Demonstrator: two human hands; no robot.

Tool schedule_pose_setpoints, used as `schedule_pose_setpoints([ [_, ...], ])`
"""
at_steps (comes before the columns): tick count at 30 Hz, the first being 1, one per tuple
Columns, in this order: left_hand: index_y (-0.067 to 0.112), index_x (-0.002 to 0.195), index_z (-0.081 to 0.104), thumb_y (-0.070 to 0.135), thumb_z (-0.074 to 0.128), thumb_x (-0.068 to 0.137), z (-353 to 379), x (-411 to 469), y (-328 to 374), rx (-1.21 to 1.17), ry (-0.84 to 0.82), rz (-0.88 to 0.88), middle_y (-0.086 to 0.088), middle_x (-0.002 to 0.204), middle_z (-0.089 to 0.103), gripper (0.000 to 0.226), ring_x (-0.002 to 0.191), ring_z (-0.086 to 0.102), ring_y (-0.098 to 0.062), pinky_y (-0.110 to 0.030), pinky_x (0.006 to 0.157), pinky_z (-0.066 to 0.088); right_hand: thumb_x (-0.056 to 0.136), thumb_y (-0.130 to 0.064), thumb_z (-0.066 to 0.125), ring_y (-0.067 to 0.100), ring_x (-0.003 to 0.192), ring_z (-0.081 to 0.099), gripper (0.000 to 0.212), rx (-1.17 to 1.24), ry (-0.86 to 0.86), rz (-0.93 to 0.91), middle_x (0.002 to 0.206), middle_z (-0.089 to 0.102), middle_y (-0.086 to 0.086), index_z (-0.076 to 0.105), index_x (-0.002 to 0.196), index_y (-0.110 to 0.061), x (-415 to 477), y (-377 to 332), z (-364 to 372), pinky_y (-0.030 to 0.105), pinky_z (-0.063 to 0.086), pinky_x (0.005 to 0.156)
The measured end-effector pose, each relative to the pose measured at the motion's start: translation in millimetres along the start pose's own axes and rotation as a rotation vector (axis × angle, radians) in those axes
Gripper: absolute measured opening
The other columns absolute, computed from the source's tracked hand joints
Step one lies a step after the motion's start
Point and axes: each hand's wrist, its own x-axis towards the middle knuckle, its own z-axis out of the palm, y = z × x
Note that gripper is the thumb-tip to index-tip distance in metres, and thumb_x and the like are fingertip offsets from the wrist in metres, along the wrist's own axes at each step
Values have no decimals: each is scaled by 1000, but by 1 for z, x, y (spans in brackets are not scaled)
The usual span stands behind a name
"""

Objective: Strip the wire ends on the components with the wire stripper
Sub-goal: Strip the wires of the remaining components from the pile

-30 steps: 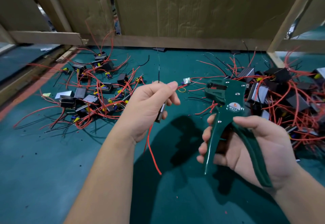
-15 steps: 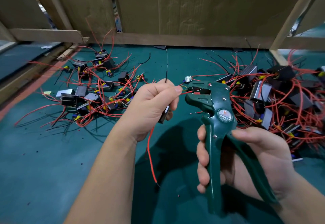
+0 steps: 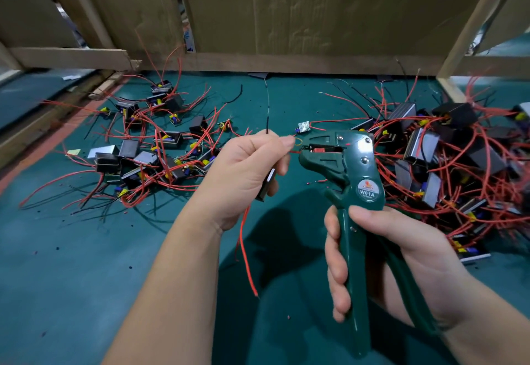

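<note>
A short red wire end (image 3: 293,151) sits in the mouth of the green wire stripper (image 3: 348,164), held above the table (image 3: 71,264). The left hand (image 3: 246,169), knuckles up, pinches that wire between thumb and forefinger, with a dark component (image 3: 266,187) under its curled fingers. The right hand (image 3: 401,253) grips the stripper's handles, head upward.

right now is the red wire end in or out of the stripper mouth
In: the red wire end runs from the left hand into the wire stripper.
</note>
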Motion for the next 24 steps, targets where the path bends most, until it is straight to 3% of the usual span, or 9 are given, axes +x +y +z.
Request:
schedule_pose_setpoints([
  [3,27,63,70,60,40,86,2,4,-2,26,13,-99,9,63,60,50,48,47,-7,-21,46,38,66,-35,72,25,36,46,30,-10,171,-86,53,46,13,57,67,-9,5,2,4,34,47,43],
  [6,35,84,75,82,17,76,5,8,-8,104,10,-172,4,72,48,75,52,49,-3,-22,53,41,58,-36,63,30,45,53,32,30,302,-99,64,54,18,60,73,-9,11,-2,2,40,51,48],
  [10,34,90,74,81,9,65,13,11,-8,-75,12,-166,6,74,38,85,61,46,-5,-26,62,37,59,-33,76,40,63,62,46,126,100,-72,108,63,28,68,93,-3,8,-8,-1,53,54,65],
  [15,16,121,54,86,12,69,24,6,-10,-430,-222,-128,-13,87,48,97,48,46,-16,-20,48,34,70,-31,75,42,74,63,65,110,-163,2,103,66,24,58,122,4,6,-2,-4,51,52,70],
  [17,29,128,45,76,3,81,27,8,-9,-366,-85,-68,-10,91,55,78,60,56,-15,-22,54,43,62,-25,80,43,71,63,65,40,-48,-65,97,65,27,62,118,2,9,2,-1,52,51,66],
  [18,36,131,38,70,2,86,27,10,-8,-254,66,-24,-7,97,57,66,76,59,-11,-23,69,47,59,-18,79,44,69,63,58,-12,45,-149,98,65,27,66,113,-1,10,4,-1,53,51,63],
  [20,37,137,27,54,18,89,19,12,-9,71,377,82,0,109,57,51,107,53,-12,-35,104,36,62,-14,67,43,68,63,47,-95,200,-341,106,68,18,68,108,-10,10,3,-1,55,53,63],
  [22,29,141,28,28,40,85,3,12,-15,419,573,129,2,112,55,57,112,48,-21,-41,104,32,61,-14,68,43,70,66,51,-99,263,-453,101,70,12,60,112,-9,9,-5,-5,58,54,68],
  [24,24,134,39,8,47,76,-14,12,-20,751,684,-7,-2,119,55,61,113,45,-27,-39,95,30,53,-18,82,47,73,66,59,-57,290,-468,88,65,14,55,104,-9,7,-15,-10,59,54,69],
])
